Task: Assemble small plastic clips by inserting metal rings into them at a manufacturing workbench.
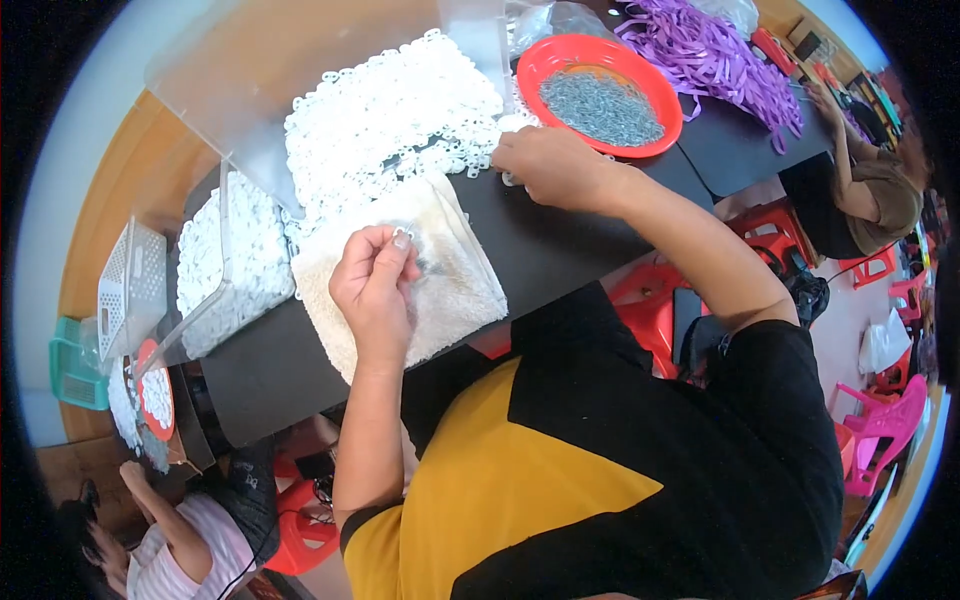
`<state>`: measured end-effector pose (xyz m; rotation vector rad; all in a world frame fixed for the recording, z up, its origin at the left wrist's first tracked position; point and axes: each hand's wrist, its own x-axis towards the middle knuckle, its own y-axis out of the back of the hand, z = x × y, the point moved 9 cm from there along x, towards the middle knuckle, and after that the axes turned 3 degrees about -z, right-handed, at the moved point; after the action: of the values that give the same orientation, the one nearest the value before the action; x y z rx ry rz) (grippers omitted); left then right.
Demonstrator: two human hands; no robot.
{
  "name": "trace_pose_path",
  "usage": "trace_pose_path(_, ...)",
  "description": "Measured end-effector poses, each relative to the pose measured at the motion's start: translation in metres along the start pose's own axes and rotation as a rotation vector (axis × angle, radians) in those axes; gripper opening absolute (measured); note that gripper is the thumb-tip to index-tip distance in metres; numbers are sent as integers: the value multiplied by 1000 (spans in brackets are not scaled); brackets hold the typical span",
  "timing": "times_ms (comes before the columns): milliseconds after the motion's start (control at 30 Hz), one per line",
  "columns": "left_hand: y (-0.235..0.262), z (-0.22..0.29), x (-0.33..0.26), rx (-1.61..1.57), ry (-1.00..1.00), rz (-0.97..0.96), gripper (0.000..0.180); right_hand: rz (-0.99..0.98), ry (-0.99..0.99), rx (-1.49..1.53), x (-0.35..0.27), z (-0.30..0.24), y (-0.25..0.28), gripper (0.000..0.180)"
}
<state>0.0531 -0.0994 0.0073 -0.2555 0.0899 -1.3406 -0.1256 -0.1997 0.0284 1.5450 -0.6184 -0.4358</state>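
Observation:
My left hand point(375, 285) is closed in a pinch over a folded cream towel point(465, 285), with a small white plastic piece point(404, 232) just showing at its fingertips. A grey smudge marks the towel beside these fingers. My right hand point(552, 165) reaches to the right edge of a big heap of small white plastic pieces point(385, 110), each with a hole. Its fingers are bent together and hide whatever they hold. Just beyond that hand stands a red bowl point(668, 110) of thin grey metal pieces point(600, 108).
A clear bin point(225, 250) of white pieces stands left on the dark table point(560, 245). Purple ribbons point(700, 60) pile up at far right. White point(135, 285) and green baskets point(80, 365) are at far left. Co-workers sit at lower left point(190, 540) and right point(870, 195).

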Motion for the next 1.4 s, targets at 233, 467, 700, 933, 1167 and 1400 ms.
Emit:
trace_pose_path(233,3,-1,-1,10,9,-15,5,-117,-2,-94,8,-3,2,12)
trace_pose_path(467,2,1,0,-11,33,30,7,174,-5,456,12,-31,24,16)
trace_pose_path(700,7,0,0,5,65,62,9,23,-187,1493,25,-59,-14,14)
trace_pose_path(933,7,3,-1,41,63,77,10,105,-171,1536,30,-62,-11,14)
trace_pose_path(1167,9,2,-1,36,60,82,10,128,-151,1512,32,-59,-9,14)
trace_pose_path(1400,7,1,-1,66,66,74,9,113,-139,1510,32,-60,-12,11)
